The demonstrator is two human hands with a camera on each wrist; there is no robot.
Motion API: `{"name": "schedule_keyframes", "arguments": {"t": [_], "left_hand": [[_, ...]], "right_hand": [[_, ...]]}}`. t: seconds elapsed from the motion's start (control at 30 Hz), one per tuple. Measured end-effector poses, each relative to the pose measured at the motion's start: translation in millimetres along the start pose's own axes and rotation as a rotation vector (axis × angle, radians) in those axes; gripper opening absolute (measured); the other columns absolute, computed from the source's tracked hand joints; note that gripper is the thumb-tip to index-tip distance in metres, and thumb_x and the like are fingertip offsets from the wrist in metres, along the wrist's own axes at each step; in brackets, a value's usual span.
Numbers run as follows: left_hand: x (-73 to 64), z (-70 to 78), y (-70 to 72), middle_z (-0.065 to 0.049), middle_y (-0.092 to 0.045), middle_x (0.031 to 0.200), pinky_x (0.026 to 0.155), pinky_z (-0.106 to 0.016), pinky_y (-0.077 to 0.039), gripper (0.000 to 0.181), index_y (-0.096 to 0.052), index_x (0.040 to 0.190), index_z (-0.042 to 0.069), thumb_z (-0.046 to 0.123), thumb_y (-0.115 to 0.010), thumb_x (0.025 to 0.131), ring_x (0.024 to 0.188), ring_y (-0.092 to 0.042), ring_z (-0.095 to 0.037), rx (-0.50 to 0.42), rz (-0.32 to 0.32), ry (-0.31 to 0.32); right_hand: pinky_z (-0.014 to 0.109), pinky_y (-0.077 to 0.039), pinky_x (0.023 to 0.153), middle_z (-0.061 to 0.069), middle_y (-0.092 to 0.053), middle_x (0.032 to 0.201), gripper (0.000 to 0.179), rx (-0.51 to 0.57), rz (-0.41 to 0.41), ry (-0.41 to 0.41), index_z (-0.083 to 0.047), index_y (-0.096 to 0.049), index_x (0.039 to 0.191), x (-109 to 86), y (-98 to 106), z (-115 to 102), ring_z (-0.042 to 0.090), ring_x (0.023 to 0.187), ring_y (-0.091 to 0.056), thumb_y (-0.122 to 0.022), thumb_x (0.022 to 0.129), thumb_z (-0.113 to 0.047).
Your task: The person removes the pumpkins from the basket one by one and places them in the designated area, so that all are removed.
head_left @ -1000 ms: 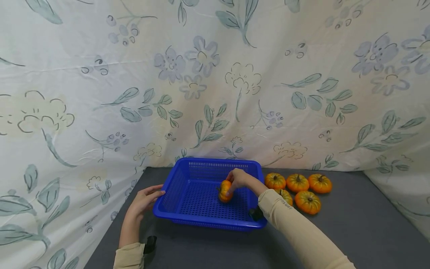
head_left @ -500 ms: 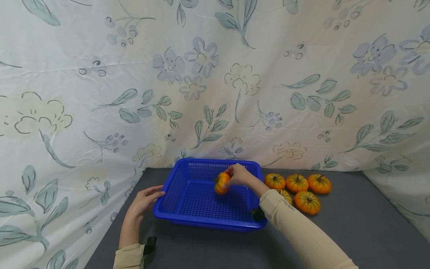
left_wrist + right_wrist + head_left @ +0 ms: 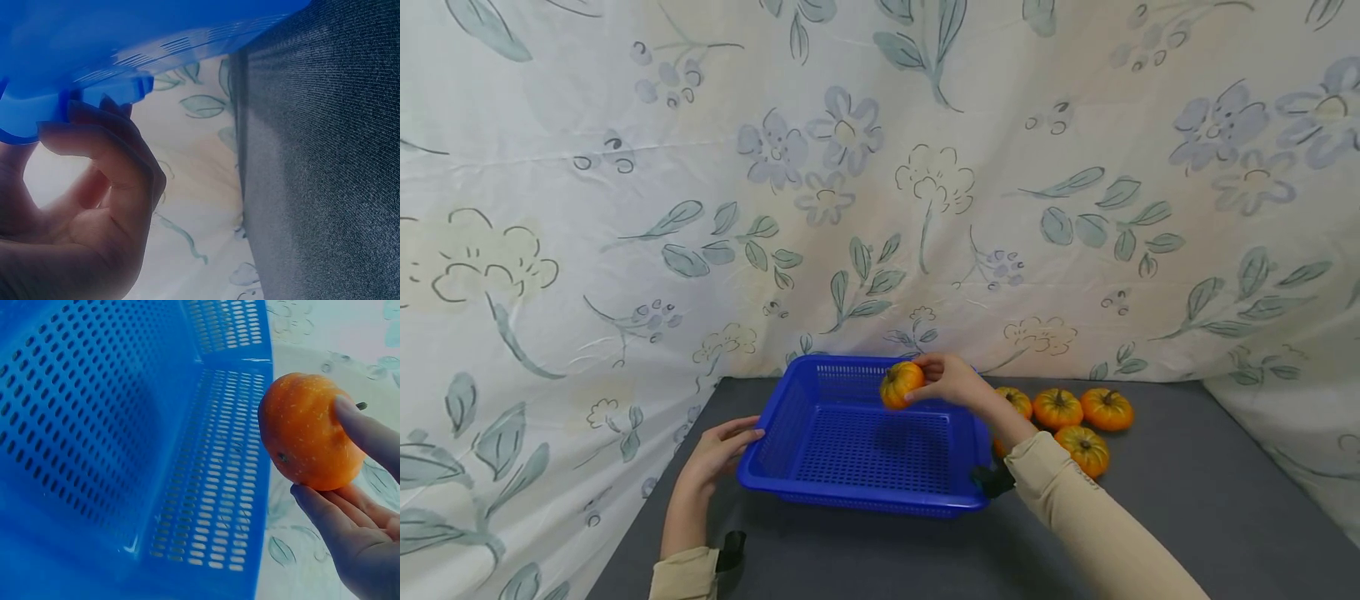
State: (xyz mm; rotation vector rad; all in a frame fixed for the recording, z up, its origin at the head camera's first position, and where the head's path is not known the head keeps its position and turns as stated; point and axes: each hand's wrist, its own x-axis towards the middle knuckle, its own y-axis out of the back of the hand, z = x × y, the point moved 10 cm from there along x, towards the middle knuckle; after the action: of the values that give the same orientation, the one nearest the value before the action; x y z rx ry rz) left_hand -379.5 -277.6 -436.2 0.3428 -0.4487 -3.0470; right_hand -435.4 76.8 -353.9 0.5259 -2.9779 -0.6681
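Observation:
My right hand (image 3: 957, 384) pinches a small orange pumpkin (image 3: 899, 387) between thumb and fingers, up over the back part of a blue plastic basket (image 3: 868, 502). In the right wrist view the thumb presses the pumpkin (image 3: 306, 434) near its stem, while the fingers support the opposite side. At the basket's left end, my left hand (image 3: 717, 454) grips the rim. Close up in the left wrist view, bent fingers (image 3: 125, 162) hook at the rim (image 3: 25, 112). Nothing lies on the basket's perforated floor.
Several more orange pumpkins (image 3: 1084, 450) stand on the dark grey table (image 3: 1187, 500) right of the basket, some partly hidden by the right forearm. A floral cloth (image 3: 925, 208) hangs behind the table and along its left side.
My right hand has lifted the pumpkin up from the basket's floor toward its back rim, and the pumpkin's stem side has turned more into view. The left hand stays at the rim.

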Motion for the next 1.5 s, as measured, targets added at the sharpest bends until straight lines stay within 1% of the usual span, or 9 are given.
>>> {"name": "schedule_keyframes", "arguments": {"t": [0.1, 0.3, 0.47, 0.6, 0.87, 1.1, 1.23, 1.33, 1.5], "left_hand": [[0.1, -0.5, -0.4, -0.016, -0.06, 0.132, 0.082, -0.037, -0.058, 0.06, -0.049, 0.141, 0.002, 0.03, -0.068, 0.092, 0.1, -0.068, -0.017, -0.001, -0.002, -0.001], [0.6, -1.7, -0.6, -0.015, -0.062, 0.13, 0.082, -0.036, -0.058, 0.059, -0.05, 0.141, 0.002, 0.03, -0.068, 0.092, 0.1, -0.068, -0.016, -0.001, 0.0, 0.002], [1.3, -2.4, -0.9, -0.015, -0.062, 0.13, 0.081, -0.036, -0.058, 0.059, -0.05, 0.141, 0.003, 0.03, -0.068, 0.091, 0.099, -0.069, -0.016, -0.002, 0.004, 0.008], [1.5, -2.9, -1.6, -0.016, -0.062, 0.13, 0.081, -0.037, -0.058, 0.06, -0.05, 0.141, 0.002, 0.031, -0.068, 0.091, 0.098, -0.069, -0.017, -0.001, 0.003, 0.01], [0.8, -2.6, -1.0, -0.014, -0.062, 0.129, 0.081, -0.037, -0.058, 0.059, -0.05, 0.14, 0.002, 0.03, -0.068, 0.091, 0.098, -0.068, -0.016, 0.001, 0.006, 0.01], [1.0, -0.3, -0.5, -0.014, -0.062, 0.131, 0.082, -0.036, -0.058, 0.059, -0.05, 0.141, 0.003, 0.031, -0.068, 0.092, 0.1, -0.068, -0.017, 0.011, 0.0, 0.005], [1.9, 0.2, -0.2, -0.014, -0.062, 0.13, 0.082, -0.036, -0.058, 0.06, -0.05, 0.14, 0.003, 0.032, -0.068, 0.091, 0.1, -0.069, -0.017, 0.01, -0.001, 0.002], [2.6, 0.2, 0.1, -0.013, -0.063, 0.129, 0.082, -0.036, -0.058, 0.06, -0.05, 0.14, 0.003, 0.031, -0.068, 0.091, 0.099, -0.069, -0.016, 0.007, -0.001, 0.002], [2.9, -0.1, 0.5, -0.013, -0.062, 0.13, 0.082, -0.036, -0.057, 0.061, -0.05, 0.141, 0.003, 0.032, -0.069, 0.091, 0.099, -0.068, -0.016, 0.012, 0.001, 0.007]], "right_hand": [[0.042, -0.046, 0.104, 0.026, -0.053, 0.139, 0.063, 0.018, 0.018, 0.007, 0.007, -0.048, 0.136, -7.2, 11.0, 1.1, 0.039, 0.131, -0.051, -0.078, 0.082, -0.008], [0.046, -0.04, 0.11, 0.027, -0.046, 0.146, 0.067, 0.059, 0.05, 0.009, 0.005, -0.043, 0.141, -21.1, 35.5, 12.8, 0.04, 0.137, -0.044, -0.075, 0.085, -0.013], [0.047, -0.037, 0.112, 0.025, -0.043, 0.149, 0.07, 0.064, 0.079, 0.005, 0.002, -0.041, 0.144, -36.8, 56.2, 26.7, 0.039, 0.139, -0.041, -0.075, 0.086, -0.02], [0.048, -0.036, 0.113, 0.023, -0.041, 0.151, 0.075, 0.074, 0.112, -0.018, -0.001, -0.038, 0.146, -53.3, 72.0, 40.7, 0.038, 0.141, -0.039, -0.076, 0.085, -0.023], [0.053, -0.033, 0.114, 0.023, -0.032, 0.156, 0.084, 0.066, 0.161, -0.081, -0.005, -0.031, 0.151, -82.6, 102.6, 74.6, 0.041, 0.144, -0.032, -0.074, 0.086, -0.036], [0.044, -0.038, 0.11, 0.024, -0.027, 0.158, 0.082, 0.056, 0.182, -0.12, -0.004, -0.027, 0.153, -107.8, 131.0, 104.1, 0.041, 0.144, -0.029, -0.07, 0.09, -0.035], [0.053, -0.032, 0.114, 0.026, -0.019, 0.16, 0.086, 0.049, 0.201, -0.162, -0.003, -0.022, 0.154, -120.5, 148.5, 128.0, 0.046, 0.145, -0.023, -0.07, 0.09, -0.035], [0.064, -0.023, 0.113, 0.027, -0.012, 0.161, 0.091, 0.044, 0.213, -0.197, -0.002, -0.016, 0.155, -130.9, 161.1, 147.2, 0.048, 0.146, -0.016, -0.069, 0.09, -0.037], [0.065, -0.022, 0.113, 0.026, -0.007, 0.162, 0.095, 0.036, 0.238, -0.257, -0.002, -0.01, 0.156, -150.0, 180.4, 177.0, 0.048, 0.146, -0.014, -0.066, 0.091, -0.043]]}}
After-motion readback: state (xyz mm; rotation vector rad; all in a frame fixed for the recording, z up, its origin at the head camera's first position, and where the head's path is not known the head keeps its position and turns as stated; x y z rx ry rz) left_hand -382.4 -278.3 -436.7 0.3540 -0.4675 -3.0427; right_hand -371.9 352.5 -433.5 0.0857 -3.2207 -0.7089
